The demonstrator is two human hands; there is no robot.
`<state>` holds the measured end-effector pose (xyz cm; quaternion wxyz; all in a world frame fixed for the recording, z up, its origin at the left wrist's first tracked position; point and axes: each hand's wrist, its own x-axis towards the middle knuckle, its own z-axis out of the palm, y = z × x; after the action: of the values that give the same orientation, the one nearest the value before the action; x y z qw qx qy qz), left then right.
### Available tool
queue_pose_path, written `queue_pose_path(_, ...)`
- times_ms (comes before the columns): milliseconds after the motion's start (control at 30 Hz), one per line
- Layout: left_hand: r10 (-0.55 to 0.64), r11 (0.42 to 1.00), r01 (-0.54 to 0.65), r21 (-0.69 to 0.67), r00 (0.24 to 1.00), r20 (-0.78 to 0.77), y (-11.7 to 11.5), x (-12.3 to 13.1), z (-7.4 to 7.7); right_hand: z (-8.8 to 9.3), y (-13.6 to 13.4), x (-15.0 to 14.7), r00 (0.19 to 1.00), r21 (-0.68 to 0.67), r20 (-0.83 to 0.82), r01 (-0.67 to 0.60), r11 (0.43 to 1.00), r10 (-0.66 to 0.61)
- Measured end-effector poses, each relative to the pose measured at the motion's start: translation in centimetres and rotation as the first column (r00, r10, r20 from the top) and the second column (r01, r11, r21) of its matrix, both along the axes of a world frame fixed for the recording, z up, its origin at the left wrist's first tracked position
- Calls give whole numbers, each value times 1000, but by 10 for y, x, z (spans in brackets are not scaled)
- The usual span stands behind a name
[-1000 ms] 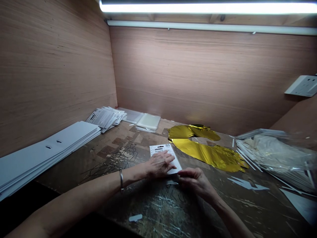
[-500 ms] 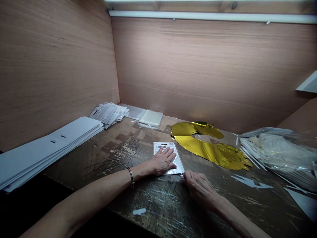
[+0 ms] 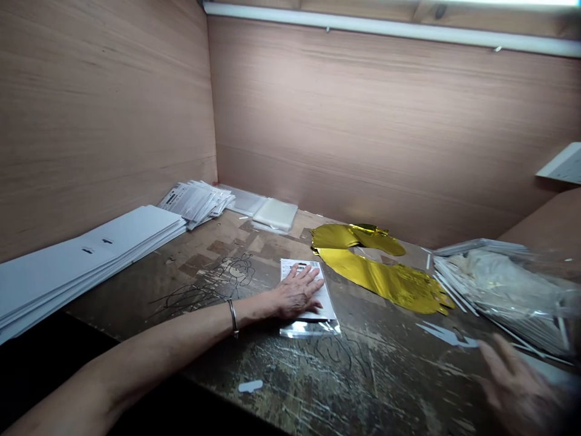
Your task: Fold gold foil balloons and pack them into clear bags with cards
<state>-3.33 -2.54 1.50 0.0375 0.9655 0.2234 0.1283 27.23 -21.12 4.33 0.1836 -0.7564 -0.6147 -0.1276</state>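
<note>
From the head view, my left hand (image 3: 297,292) lies spread flat, gripping nothing, pinning a white barcoded card in a clear plastic sleeve (image 3: 323,297) to the scarred dark desk (image 3: 363,375), apparently to stop it sliding. My blurred right hand (image 3: 517,384) is open at the lower right, apparently empty.

A strip light (image 3: 499,2) along the top edge washes the wooden wall (image 3: 385,133) in soft, warm brightness, while the gold foil (image 3: 376,272) throws back a hard glare. The plastic sleeve (image 3: 311,329) shines white along its lower strip. Below the front of the bench (image 3: 385,375), everything falls almost black (no detail survives there). The right hand (image 3: 517,387) is badly blurred in the lower right corner, and the wide lens bends the pale rail (image 3: 390,30) near the top.
</note>
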Motion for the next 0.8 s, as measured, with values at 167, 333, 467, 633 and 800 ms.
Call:
queue_pose_path(167, -174, 984, 176, -9, 980, 91, -20, -26, 22, -10, 43, -80, 759, -54, 351, -568, 821, 548)
queue_pose_path(333, -286, 941, 296, -162, 954, 85, -46, -54, 27, -16, 74, -140, 593, -86, 84, -796, 599, 801)
queue_pose_path(467, -210, 926, 258, -277, 959, 191, -47, -56, 18, -23, 82, -149, 820, -75, -211, -557, 827, 533)
queue_pose_path(633, 59, 911, 93, -402, 935, 351, -41, -47, -1, -10, 96, -161, 915, -356, -399, -209, 911, 54)
queue_pose_path(800, 282, 851, -57, -522, 888, 362, -43, -43, -9, -4, 114, -157, 765, -465, -633, -249, 850, -122)
